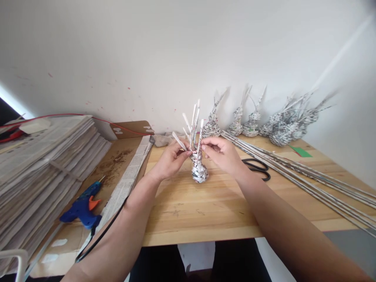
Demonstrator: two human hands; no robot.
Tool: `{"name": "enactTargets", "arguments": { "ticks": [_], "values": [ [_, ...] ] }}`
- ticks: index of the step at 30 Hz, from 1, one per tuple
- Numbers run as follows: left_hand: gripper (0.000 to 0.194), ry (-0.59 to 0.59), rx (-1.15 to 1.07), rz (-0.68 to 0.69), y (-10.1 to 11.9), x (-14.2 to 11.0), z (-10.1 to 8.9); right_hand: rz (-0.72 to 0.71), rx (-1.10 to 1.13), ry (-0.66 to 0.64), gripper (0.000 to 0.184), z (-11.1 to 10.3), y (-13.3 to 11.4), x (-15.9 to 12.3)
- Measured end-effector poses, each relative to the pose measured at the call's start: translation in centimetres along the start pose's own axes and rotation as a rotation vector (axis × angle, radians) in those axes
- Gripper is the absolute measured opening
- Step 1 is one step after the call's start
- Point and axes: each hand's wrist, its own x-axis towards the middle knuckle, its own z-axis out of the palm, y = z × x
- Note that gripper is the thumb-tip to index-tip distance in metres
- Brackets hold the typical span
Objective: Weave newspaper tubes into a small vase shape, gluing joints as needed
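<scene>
A small woven figure of rolled newspaper (200,173) stands upright on the wooden table, several loose paper tubes fanning up from its top. My left hand (172,159) grips it at the upper left edge, thumb and fingers pinched by a paper tube (179,141) that leans left. At the opposite side my right hand (221,153) has its fingertips pinched by the upright paper tube (200,135) on the right. The fingers partly cover the woven rim, so exactly where each tube is pinched is hard to see.
Finished-looking woven figures (212,123) line the wall at the back right. Long paper tubes (282,166) and black-handled scissors (260,166) lie right of my hands. Left are a blue glue gun (84,207), its black cord near my forearm, and stacked newspaper (47,176).
</scene>
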Motion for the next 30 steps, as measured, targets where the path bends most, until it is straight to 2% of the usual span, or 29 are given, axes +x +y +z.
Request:
{"name": "enactTargets", "arguments": {
  "ticks": [5, 8, 12, 15, 18, 25, 30],
  "values": [
    [0.022, 0.011, -0.028, -0.006, -0.3, -0.2, 0.7, -0.093, -0.059, 0.042, 0.013, 0.6, -0.1, -0.4],
    [0.024, 0.050, -0.082, -0.018, -0.5, -0.2, 1.0, -0.058, -0.028, 0.058, 0.011, 0.7, -0.5, -0.5],
    [0.023, 0.001, -0.154, -0.030, -0.5, 0.0, 0.8, 0.049, 0.139, 0.118, 0.025, 0.3, -1.0, -0.2],
    [0.022, -0.034, -0.169, -0.012, -0.6, 0.1, 0.6, 0.149, 0.192, 0.036, 0.030, -0.1, -1.2, 0.0],
    [0.022, -0.071, -0.184, -0.015, -0.7, 0.0, 0.5, 0.179, 0.153, -0.068, 0.030, -0.2, -1.2, 0.0],
    [0.024, -0.105, -0.356, -0.089, -0.4, -0.4, 1.3, 0.151, 0.085, -0.048, 0.021, -0.2, -0.5, -0.1],
    [0.025, -0.023, -0.383, -0.153, -0.2, -0.5, 1.9, 0.177, 0.121, -0.057, 0.021, 0.2, -1.0, -0.3]
  ]
}}
